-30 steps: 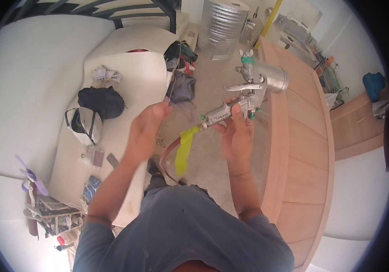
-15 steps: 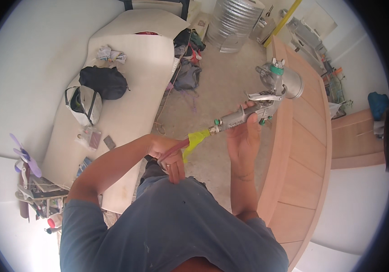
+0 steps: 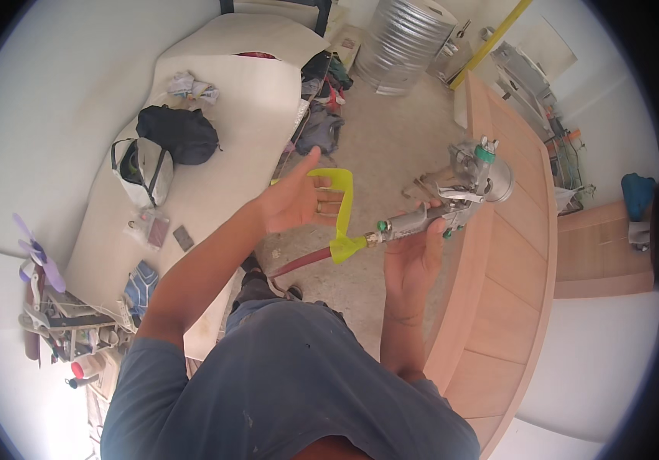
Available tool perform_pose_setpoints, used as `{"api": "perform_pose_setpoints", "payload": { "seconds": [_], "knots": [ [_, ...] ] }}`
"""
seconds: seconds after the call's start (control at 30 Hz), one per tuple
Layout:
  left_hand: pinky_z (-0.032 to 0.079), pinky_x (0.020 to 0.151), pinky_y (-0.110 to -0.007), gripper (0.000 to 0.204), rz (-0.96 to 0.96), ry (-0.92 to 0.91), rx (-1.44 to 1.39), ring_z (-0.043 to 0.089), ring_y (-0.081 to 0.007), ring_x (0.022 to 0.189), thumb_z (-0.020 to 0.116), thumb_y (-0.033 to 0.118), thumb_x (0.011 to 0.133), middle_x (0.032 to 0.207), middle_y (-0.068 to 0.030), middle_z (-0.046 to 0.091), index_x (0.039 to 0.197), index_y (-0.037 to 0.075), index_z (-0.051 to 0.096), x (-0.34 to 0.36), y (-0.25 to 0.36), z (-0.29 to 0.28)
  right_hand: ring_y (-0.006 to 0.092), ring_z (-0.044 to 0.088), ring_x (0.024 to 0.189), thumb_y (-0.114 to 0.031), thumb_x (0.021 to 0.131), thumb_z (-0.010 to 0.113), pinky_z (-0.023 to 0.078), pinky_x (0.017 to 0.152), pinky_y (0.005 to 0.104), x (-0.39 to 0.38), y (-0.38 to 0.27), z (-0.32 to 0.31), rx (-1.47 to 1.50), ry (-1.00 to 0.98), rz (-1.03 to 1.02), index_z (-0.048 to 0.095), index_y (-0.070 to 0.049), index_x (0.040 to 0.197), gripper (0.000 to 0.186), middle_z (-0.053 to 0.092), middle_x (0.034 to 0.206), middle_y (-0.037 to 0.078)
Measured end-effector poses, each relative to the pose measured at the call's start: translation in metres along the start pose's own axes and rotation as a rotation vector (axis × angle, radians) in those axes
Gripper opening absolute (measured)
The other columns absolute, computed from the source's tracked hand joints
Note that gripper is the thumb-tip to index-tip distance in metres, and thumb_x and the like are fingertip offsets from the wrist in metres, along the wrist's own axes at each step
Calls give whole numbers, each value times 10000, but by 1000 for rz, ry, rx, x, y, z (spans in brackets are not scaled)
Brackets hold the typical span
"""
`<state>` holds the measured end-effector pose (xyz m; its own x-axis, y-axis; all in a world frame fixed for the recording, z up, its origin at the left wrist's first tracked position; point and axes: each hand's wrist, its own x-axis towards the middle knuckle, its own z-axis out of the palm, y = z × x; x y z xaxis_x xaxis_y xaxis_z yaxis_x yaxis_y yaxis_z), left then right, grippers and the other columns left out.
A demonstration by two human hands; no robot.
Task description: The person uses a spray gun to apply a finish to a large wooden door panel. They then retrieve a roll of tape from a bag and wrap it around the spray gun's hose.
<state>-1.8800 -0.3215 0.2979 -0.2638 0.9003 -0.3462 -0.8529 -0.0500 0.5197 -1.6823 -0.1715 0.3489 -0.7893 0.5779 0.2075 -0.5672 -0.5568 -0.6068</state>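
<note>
My right hand (image 3: 412, 249) grips the handle of a metal spray gun (image 3: 418, 218), with the thumb along its near side. The gun's round silver cup (image 3: 500, 181) points to the right, beside a wooden panel. A reddish hose (image 3: 303, 261) runs from the handle's end down toward my body. Yellow-green tape (image 3: 342, 211) is wrapped at the hose joint, and its loose length rises and passes behind my left hand (image 3: 295, 198). That hand has its thumb raised and its fingers stretched out against the tape; the far end of the strip is partly hidden.
The long wooden panel (image 3: 506, 307) stands close on my right. To the left, a pale covered table (image 3: 226, 169) bears a black bag (image 3: 180, 134), a white pouch (image 3: 145, 172) and a phone (image 3: 183, 238). A purple fan (image 3: 38, 253) stands at far left. A silver foil roll (image 3: 406, 46) is ahead.
My left hand has lifted from the hose near my belly and opened out. The tape now stretches up in a long strip. The spray gun has shifted slightly down.
</note>
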Motion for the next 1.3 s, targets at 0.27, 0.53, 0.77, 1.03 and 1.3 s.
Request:
{"api": "perform_pose_setpoints", "payload": {
  "seconds": [0.27,0.53,0.77,1.03,1.3],
  "knots": [
    [562,1020,-453,443,21,-58,-21,679,-289,1177,692,382,1020,1230,-108,650,1311,69,572,7,-36,-7,206,689,1130,-330,1126,575,594,943,422,-4,-4,-3,43,52,13,541,-138,1425,357,661,1317,45],
    [613,813,-340,321,125,446,539,737,-180,910,806,123,898,1006,-61,714,1160,22,650,35,-31,-3,206,706,1118,-286,1104,624,620,960,415,-19,-3,-15,1,154,-33,531,-113,1415,368,658,1287,39],
    [577,706,-340,322,715,359,993,709,-197,737,808,127,858,929,-97,731,1106,6,642,33,34,28,186,722,1065,-192,1090,641,684,848,424,-32,7,-28,-215,229,-61,575,-68,1372,315,667,1286,86],
    [508,654,-319,280,988,527,1465,635,-165,653,787,128,800,730,-70,642,1022,38,643,-8,60,102,167,684,1114,-224,1089,651,686,846,434,-23,17,-35,-311,281,-71,585,-103,1376,318,652,1272,51],
    [515,639,-361,240,1254,434,1502,620,-222,662,780,135,793,837,-78,659,998,84,665,-33,37,144,171,701,1114,-185,1072,671,695,821,398,-9,35,-11,-408,409,-150,568,-72,1391,354,667,1305,99]
  ]
}}
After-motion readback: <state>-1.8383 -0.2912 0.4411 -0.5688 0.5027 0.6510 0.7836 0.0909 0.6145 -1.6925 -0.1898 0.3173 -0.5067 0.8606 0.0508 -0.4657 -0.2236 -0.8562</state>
